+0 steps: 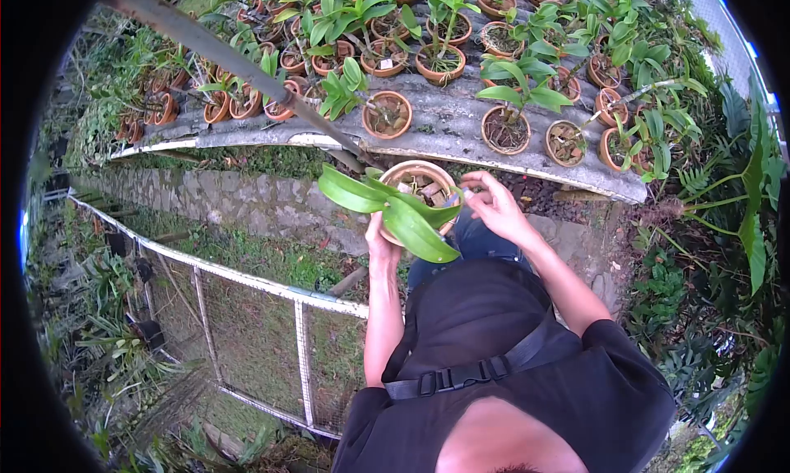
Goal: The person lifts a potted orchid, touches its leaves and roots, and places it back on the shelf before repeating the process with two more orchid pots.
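Note:
A terracotta pot [447,177] with a broad-leaved orchid [403,214] is held in front of my body. My left hand [381,241] grips the pot from its lower left side, partly behind the leaves. Chunks of potting material [424,185] show inside the rim. At the pot's right edge is my right hand [496,207], its thumb and fingertips drawn together beside a leaf. Whatever those fingertips hold, if anything, is too small to make out.
Beyond the pot, a grey corrugated bench [329,133] carries several potted orchids, including a front pot [387,115]. A metal pole [222,57] slants across the upper left. A white-framed mesh panel [247,286] stands at left; large leaves [753,197] grow at right.

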Tool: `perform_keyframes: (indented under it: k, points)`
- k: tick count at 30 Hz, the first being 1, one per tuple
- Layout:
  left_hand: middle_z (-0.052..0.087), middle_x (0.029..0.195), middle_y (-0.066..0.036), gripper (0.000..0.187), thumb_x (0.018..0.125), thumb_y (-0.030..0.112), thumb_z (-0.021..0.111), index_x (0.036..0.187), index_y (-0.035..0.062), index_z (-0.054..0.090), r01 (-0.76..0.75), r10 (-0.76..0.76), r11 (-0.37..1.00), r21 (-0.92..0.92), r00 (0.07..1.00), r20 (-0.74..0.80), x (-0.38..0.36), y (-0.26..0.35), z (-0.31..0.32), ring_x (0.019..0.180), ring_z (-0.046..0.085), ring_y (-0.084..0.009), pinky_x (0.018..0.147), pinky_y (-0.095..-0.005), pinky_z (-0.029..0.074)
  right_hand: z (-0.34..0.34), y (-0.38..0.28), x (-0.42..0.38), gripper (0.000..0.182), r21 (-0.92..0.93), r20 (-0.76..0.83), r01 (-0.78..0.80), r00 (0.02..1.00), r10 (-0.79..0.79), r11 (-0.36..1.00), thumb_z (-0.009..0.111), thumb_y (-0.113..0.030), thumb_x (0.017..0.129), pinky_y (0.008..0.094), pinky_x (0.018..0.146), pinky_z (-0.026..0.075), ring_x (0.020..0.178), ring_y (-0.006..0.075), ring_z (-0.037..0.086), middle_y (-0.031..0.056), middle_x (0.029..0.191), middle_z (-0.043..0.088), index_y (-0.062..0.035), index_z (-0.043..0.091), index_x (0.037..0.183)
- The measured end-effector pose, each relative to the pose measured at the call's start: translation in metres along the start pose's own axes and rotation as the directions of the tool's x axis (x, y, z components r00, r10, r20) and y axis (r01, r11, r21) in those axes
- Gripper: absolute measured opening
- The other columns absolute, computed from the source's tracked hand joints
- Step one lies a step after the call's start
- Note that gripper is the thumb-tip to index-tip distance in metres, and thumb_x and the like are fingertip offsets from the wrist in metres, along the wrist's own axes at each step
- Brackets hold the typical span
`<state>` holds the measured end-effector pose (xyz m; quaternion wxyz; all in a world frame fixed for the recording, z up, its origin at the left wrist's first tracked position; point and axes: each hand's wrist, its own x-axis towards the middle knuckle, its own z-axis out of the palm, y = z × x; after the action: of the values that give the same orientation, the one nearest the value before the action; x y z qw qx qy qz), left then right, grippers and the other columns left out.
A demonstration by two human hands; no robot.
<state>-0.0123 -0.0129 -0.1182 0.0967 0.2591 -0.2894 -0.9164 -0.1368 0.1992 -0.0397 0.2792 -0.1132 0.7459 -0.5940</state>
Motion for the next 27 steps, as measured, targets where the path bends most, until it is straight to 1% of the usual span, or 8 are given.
perform_keyframes:
  k: [1,4,6,14,17,21,25,27]
  points:
    - [0.056,0.131,-0.010,0.054,0.095,0.034,0.057,0.139,0.0071,0.043,-0.003,0.004,0.999,0.042,1.000,-0.014,0.000,0.002,0.011,0.120,0.055,-0.0245,0.104,-0.0423,0.044,-0.003,0.009,0.011,0.048,0.057,0.073,-0.089,0.994,0.085,0.994,0.051,-0.036,0.101,0.0333,0.072,0.056,0.096,0.0169,0.065,0.0111,0.125,0.060,-0.0070,0.045,0.139]
    - [0.051,0.139,-0.009,0.061,0.095,0.036,0.059,0.145,0.0058,0.038,0.141,-0.142,0.990,0.032,0.989,0.038,0.038,-0.022,-0.001,0.128,0.048,-0.0221,0.110,-0.0404,0.037,-0.012,0.023,0.043,0.053,0.280,0.178,-0.379,0.923,0.340,0.882,0.049,-0.041,0.102,0.0328,0.073,0.056,0.100,0.0178,0.063,0.0099,0.128,0.057,-0.0076,0.043,0.142]
    - [0.048,0.142,-0.009,0.063,0.096,0.036,0.059,0.145,0.0041,0.037,0.152,-0.160,0.983,0.105,0.984,0.075,0.057,-0.022,0.016,0.130,0.046,-0.0214,0.111,-0.0397,0.036,-0.021,0.069,0.074,0.048,0.336,0.293,-0.331,0.927,0.236,0.882,0.048,-0.038,0.103,0.0300,0.079,0.052,0.096,0.0118,0.059,0.0037,0.113,0.062,-0.0050,0.050,0.137]
    - [0.050,0.139,-0.010,0.061,0.098,0.038,0.057,0.143,0.0014,0.038,0.172,-0.204,0.923,0.345,0.977,0.059,0.149,-0.044,0.026,0.126,0.049,-0.0198,0.109,-0.0376,0.038,-0.033,0.143,0.142,0.031,0.308,0.076,-0.230,0.973,0.217,0.923,0.050,-0.020,0.102,0.0300,0.086,0.049,0.095,0.0122,0.061,0.0066,0.104,0.067,-0.0015,0.059,0.125]
    - [0.053,0.133,-0.015,0.072,0.097,0.053,0.052,0.145,0.0006,0.036,0.154,-0.157,0.950,0.272,0.988,-0.008,0.182,-0.057,0.025,0.123,0.052,-0.0240,0.107,-0.0403,0.039,-0.025,0.175,0.165,0.030,0.198,-0.084,-0.212,0.969,0.232,0.957,0.047,-0.017,0.103,0.0284,0.087,0.048,0.095,0.0111,0.060,0.0058,0.105,0.066,0.0000,0.057,0.125]
    - [0.040,0.143,-0.028,0.093,0.093,0.068,0.042,0.153,0.0010,0.016,0.431,-0.307,0.878,0.207,0.840,-0.448,0.215,-0.066,0.003,0.133,0.041,-0.0385,0.107,-0.0519,0.035,-0.014,0.217,0.192,0.032,0.069,-0.362,-0.202,0.907,0.213,0.977,0.048,-0.018,0.100,0.0341,0.087,0.049,0.096,0.0211,0.066,0.0133,0.107,0.070,-0.0033,0.058,0.127]
    - [0.020,0.154,-0.029,0.088,0.096,0.055,0.051,0.152,0.0020,0.011,0.361,-0.331,0.932,-0.028,0.816,-0.475,0.237,-0.064,-0.023,0.141,0.028,-0.0419,0.108,-0.0553,0.037,-0.008,0.235,0.214,0.030,0.146,-0.495,-0.238,0.823,0.280,0.960,0.047,-0.017,0.100,0.0355,0.085,0.050,0.093,0.0205,0.065,0.0143,0.105,0.069,-0.0015,0.059,0.122]
    - [0.025,0.150,-0.029,0.084,0.097,0.051,0.052,0.151,0.0044,0.007,0.323,-0.308,0.945,-0.046,0.837,-0.452,0.250,-0.061,-0.031,0.137,0.034,-0.0417,0.107,-0.0574,0.038,-0.008,0.212,0.218,0.027,0.279,-0.501,-0.257,0.783,0.368,0.925,0.049,-0.018,0.099,0.0379,0.084,0.050,0.092,0.0217,0.065,0.0163,0.103,0.069,0.0000,0.060,0.116]
